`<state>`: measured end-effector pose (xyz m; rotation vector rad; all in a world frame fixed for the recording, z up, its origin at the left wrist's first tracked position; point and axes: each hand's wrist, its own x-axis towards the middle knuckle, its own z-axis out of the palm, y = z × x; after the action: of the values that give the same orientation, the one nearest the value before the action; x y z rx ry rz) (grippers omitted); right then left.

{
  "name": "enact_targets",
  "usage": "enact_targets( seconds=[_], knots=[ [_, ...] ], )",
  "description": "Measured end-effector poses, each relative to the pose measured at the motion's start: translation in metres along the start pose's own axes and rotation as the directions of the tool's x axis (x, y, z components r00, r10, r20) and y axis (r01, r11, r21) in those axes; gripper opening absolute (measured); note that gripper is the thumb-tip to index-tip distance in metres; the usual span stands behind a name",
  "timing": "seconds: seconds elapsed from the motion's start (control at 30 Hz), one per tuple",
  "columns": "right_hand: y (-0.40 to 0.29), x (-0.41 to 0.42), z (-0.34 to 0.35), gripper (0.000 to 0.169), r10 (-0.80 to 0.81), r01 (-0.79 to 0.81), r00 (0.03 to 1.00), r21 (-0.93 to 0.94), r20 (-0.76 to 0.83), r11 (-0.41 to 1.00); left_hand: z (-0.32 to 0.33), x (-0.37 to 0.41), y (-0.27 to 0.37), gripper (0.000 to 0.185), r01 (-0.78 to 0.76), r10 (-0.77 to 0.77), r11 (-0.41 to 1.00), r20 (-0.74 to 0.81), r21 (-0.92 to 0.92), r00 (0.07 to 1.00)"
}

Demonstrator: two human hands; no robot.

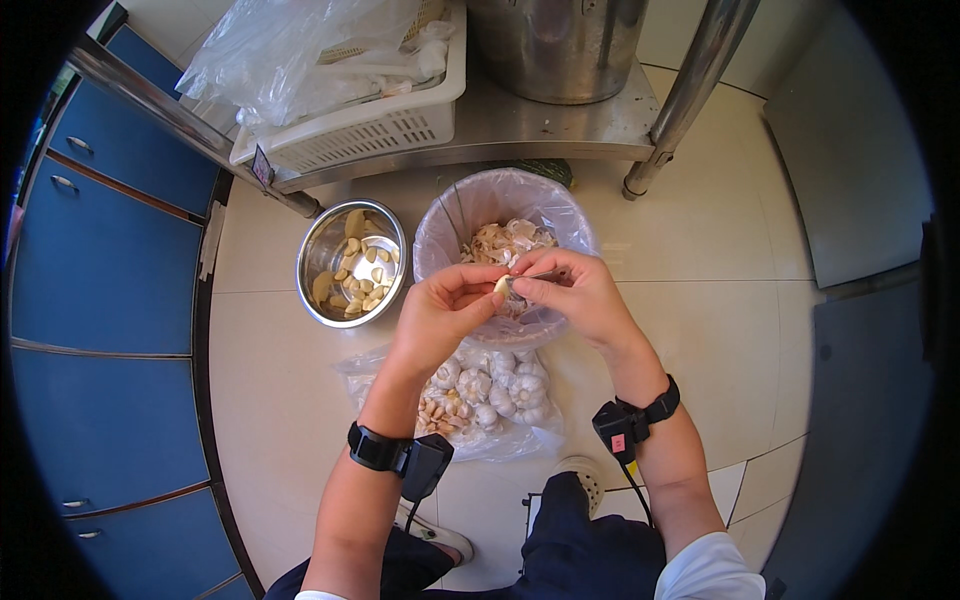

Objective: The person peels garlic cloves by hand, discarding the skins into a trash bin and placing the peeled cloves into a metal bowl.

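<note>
My left hand (450, 304) pinches a garlic clove (502, 285) between thumb and fingertips. In my right hand (574, 289) is a small knife (546, 275), its blade against the clove; much of it is hidden by the fingers. Both hands are above a bin (431, 232) lined with a thin plastic bag, which holds garlic skins (506, 241). To the left, a steel bowl (305, 262) contains peeled garlic cloves (365, 285). Nearer me, whole garlic bulbs (517, 386) and loose unpeeled cloves (442, 412) lie on a clear plastic bag (517, 444) on the floor.
Behind the bin is a steel shelf (547, 135) bearing a white plastic basket (367, 135) and a large metal pot (562, 52). A dark green vegetable (547, 171) lies beneath it. Blue cabinets (112, 262) line the left; a grey appliance (847, 150) stands at right.
</note>
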<state>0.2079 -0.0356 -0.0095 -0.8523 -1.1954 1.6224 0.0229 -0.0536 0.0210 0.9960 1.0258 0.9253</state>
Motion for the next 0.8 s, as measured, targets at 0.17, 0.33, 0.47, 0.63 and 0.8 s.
enact_targets(
  seconds=[0.17,0.33,0.47,0.63,0.8],
  knots=[
    [-0.0006,-0.0018,0.0019,0.008,0.118,-0.104,0.992,0.292,-0.031,0.951,-0.0002,-0.0008,-0.0026,0.025,-0.012,0.012,1.000,-0.004,-0.026,1.000],
    [0.0042,-0.0011,0.0048,0.008,0.024,-0.016,0.998,0.153,-0.055,0.988,-0.0002,-0.0009,-0.0021,0.026,-0.045,0.043,0.998,-0.033,-0.051,0.999],
    [0.0022,-0.0007,0.0085,0.008,0.066,-0.048,0.995,0.227,-0.070,0.973,0.0005,-0.0019,-0.0021,0.026,-0.044,0.043,0.999,-0.055,-0.007,0.998],
    [0.0031,-0.0021,0.0063,0.008,0.049,-0.033,0.996,0.212,-0.071,0.977,0.0005,-0.0020,-0.0028,0.026,-0.031,0.030,0.998,-0.021,-0.055,0.999],
    [0.0005,-0.0021,0.0066,0.007,-0.128,0.126,0.991,-0.056,-0.039,0.990,-0.0008,-0.0010,-0.0052,0.024,-0.086,0.087,0.996,-0.063,0.007,0.994]
  ],
)
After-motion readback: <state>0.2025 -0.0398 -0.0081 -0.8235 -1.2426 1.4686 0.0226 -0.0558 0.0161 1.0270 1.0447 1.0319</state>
